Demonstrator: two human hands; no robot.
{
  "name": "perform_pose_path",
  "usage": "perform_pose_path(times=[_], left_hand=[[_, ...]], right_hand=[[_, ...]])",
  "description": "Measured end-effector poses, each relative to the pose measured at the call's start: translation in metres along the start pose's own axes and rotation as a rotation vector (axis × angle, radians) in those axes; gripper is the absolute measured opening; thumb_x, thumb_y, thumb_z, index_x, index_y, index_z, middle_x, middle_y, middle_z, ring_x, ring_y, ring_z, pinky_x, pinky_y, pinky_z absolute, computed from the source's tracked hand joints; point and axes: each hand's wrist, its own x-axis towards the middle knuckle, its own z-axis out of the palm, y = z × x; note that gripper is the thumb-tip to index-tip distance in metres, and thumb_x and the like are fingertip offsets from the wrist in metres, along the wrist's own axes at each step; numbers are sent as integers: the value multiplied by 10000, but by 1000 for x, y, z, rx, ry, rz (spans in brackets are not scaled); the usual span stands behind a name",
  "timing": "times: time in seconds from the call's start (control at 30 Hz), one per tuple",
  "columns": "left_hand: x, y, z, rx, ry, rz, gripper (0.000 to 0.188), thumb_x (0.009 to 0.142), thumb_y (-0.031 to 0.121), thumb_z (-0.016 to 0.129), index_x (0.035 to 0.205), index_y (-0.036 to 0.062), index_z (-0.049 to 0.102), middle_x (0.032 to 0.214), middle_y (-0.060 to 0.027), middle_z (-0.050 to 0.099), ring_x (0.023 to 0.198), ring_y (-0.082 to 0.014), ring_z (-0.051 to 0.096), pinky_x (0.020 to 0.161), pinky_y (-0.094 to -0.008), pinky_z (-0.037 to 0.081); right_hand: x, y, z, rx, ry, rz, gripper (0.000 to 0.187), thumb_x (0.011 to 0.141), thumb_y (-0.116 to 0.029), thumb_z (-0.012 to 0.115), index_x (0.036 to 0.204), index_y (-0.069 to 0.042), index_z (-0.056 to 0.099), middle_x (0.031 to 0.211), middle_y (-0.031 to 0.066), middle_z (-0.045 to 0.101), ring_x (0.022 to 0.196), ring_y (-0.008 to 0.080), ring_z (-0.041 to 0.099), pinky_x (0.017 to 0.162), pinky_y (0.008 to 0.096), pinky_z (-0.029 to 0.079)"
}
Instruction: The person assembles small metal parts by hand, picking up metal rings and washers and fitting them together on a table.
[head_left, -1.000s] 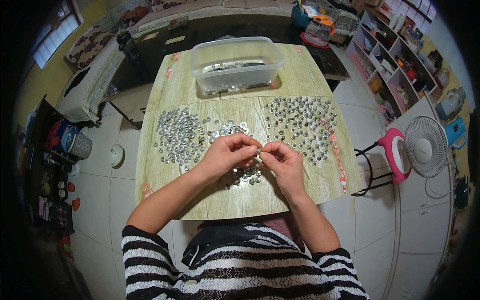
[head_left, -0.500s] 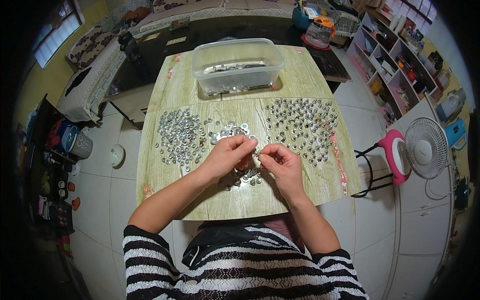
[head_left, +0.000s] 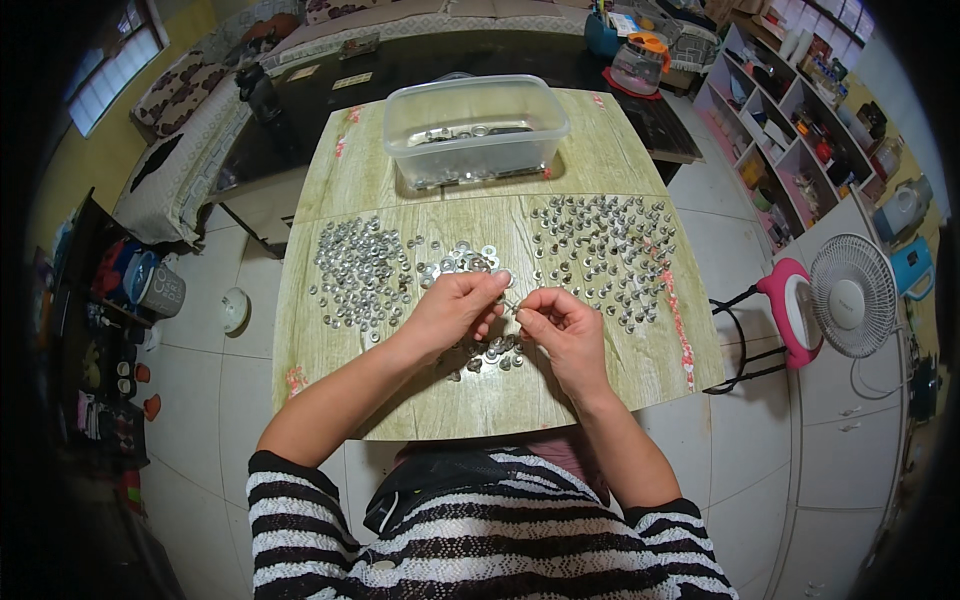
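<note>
Over the middle of the table my left hand (head_left: pixel 460 308) and my right hand (head_left: pixel 565 328) meet, fingertips almost touching. A small metal screw (head_left: pixel 513 307) shows between them, pinched by my right thumb and forefinger. The left thumb and fingers are closed too, but what they hold is too small to make out. Beyond my hands lies a cluster of flat washers (head_left: pixel 462 259). Below them is a small heap of metal fasteners (head_left: pixel 493 353), partly hidden by my left hand. Many silvery nuts (head_left: pixel 362 265) spread on the left; many screws (head_left: pixel 600 245) stand on their heads at right.
A clear plastic tub (head_left: pixel 475 150) with some metal parts stands at the table's (head_left: pixel 350 195) far side. Behind it is a dark table (head_left: pixel 420 60). A fan (head_left: pixel 848 300) and a pink stool (head_left: pixel 785 312) are at right, beside shelves (head_left: pixel 790 120).
My left fingers have shifted slightly, and their lower fingertips show more plainly. The screw between my hands is easier to see. My right hand stays in nearly the same place.
</note>
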Motion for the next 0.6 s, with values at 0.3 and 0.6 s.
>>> perform_pose_path(times=[0.3,0.6], left_hand=[[-1,9,-25,151,57,137,159,800,147,594,862,1,587,712,-18,584,639,-73,535,596,-204,442],[23,8,-101,945,413,382,163,741,146,626,873,52,643,825,-80,613,751,-178,583,685,-271,442]], right_hand=[[-2,-4,-6,-20,44,38,55,775,-23,584,814,8,562,661,-19,523,557,22,447,487,151,358],[-4,-11,-13,-4,50,24,80,767,-17,589,841,8,571,720,-4,548,611,28,473,554,157,398]])
